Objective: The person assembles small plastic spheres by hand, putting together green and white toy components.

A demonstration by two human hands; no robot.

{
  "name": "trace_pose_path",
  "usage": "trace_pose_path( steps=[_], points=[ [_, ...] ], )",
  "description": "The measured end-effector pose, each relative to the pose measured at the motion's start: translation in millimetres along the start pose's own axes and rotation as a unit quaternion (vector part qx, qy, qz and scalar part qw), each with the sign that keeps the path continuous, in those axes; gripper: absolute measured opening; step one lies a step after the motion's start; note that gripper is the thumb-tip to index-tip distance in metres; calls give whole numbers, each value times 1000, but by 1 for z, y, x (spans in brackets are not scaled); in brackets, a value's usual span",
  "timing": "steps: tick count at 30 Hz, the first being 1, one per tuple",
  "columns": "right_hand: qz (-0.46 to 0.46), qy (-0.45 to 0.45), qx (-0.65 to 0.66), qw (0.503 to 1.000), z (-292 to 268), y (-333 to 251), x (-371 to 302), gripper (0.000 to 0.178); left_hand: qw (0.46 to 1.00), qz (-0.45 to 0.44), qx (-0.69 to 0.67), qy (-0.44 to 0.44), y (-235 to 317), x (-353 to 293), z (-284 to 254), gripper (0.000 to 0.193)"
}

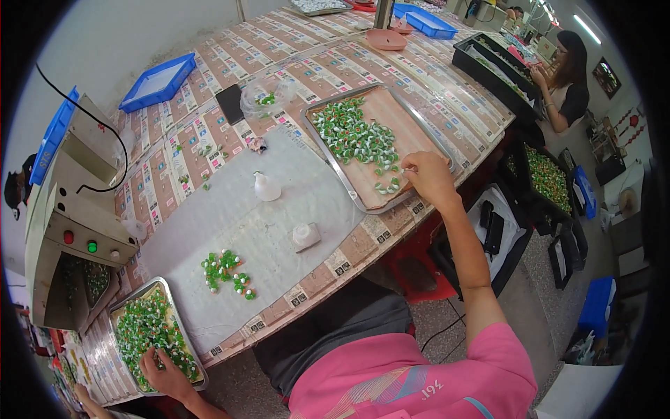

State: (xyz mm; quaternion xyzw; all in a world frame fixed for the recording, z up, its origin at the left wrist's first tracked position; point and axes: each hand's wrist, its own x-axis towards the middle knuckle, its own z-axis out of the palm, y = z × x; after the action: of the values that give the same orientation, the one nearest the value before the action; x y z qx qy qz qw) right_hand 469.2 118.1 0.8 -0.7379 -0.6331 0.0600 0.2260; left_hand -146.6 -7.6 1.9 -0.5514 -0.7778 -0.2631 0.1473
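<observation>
Partly filled: right tray (399,115), right edge bare; left tray (185,331) covered. My right hand (429,176) pinched, left hand (167,379) loosely parted; holdings unclear.

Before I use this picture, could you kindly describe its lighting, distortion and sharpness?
Head view: black corners frame the picture, and the table has a bowed front edge; head view: the ceiling light is glaringly bright; head view: the right hand looks fairly sharp, distant details too small to judge.
</observation>
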Motion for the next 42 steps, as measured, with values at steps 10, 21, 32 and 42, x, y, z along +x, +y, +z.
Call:
trace_pose_path(
  steps=[10,21,32,42],
  points=[
    [0,-13,228,974,7,-12,-17,19,982,78,-174,11,77,-6,1,21],
    [88,-237,581,774,2,-113,-80,23,958,118,-225,-132,122,10,48,32],
    [94,-295,597,740,14,-113,-83,25,934,86,-312,-151,136,-2,54,24],
    [27,-248,557,793,26,-130,-67,18,747,-52,-590,-302,137,-25,30,18]
  ],
)
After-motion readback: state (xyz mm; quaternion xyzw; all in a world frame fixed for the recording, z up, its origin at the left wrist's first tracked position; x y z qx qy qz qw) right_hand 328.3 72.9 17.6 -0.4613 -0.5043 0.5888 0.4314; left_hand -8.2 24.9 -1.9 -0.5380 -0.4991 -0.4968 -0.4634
